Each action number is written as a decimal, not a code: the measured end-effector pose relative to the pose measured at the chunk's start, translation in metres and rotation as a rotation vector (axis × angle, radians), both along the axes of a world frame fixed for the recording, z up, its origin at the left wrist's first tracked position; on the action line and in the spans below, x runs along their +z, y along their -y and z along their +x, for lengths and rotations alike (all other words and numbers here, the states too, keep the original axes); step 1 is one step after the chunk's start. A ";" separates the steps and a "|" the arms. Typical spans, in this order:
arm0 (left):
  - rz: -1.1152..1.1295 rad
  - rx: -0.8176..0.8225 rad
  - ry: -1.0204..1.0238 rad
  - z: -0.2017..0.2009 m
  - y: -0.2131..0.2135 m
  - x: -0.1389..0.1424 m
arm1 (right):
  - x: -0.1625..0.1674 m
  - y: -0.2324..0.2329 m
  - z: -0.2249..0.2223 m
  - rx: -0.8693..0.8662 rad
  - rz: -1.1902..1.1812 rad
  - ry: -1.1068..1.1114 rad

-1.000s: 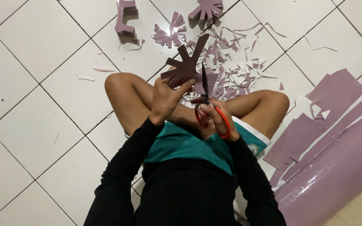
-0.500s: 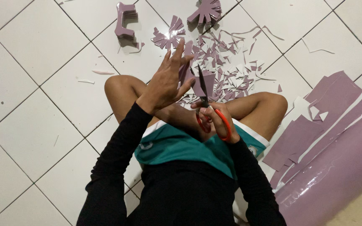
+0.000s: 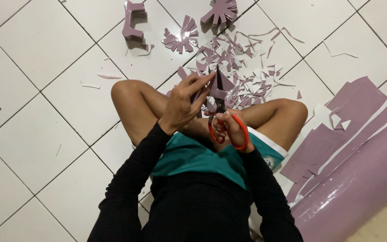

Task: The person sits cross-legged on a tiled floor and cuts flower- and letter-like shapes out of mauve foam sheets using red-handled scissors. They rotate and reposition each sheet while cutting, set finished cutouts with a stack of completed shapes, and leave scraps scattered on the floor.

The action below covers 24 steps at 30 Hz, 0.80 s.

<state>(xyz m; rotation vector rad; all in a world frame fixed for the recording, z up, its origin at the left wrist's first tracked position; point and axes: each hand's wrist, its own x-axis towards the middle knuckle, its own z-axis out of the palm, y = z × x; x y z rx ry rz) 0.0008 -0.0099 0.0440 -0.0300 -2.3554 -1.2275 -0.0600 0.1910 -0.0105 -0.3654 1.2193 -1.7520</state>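
A: Where do we have the cutout?

B: Pinched in our left hand, up over the crossed legs, just in front of us. The fingers close on its left edge, and the piece stands between that hand and the scissors.

A: And the right hand?

B: It is wrapped through the orange handles, low and close to the body. The blades point up and away from us, straight at the cutout's lower edge. They look nearly closed, though we cannot tell for sure at this angle.

A: So which hand is nearer the piece?

B: The left, since it holds it. The right sits below it, with the blade tips touching or just short of the purple sheet. The cutout's long axis runs roughly away from us, in line with the blades.

A: What lies around us?

B: A heap of scraps on the tiles past our knees, finished shapes beyond that, and a purple roll at our right.
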 end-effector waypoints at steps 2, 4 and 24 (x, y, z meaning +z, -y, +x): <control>0.170 0.040 0.037 0.002 -0.010 -0.001 | -0.003 -0.001 0.004 -0.035 0.016 0.047; 0.188 0.092 0.046 0.001 -0.015 -0.002 | -0.006 0.001 0.009 -0.112 0.074 0.082; 0.099 -0.103 0.062 0.001 0.015 -0.006 | 0.006 -0.001 0.016 -0.241 0.114 -0.149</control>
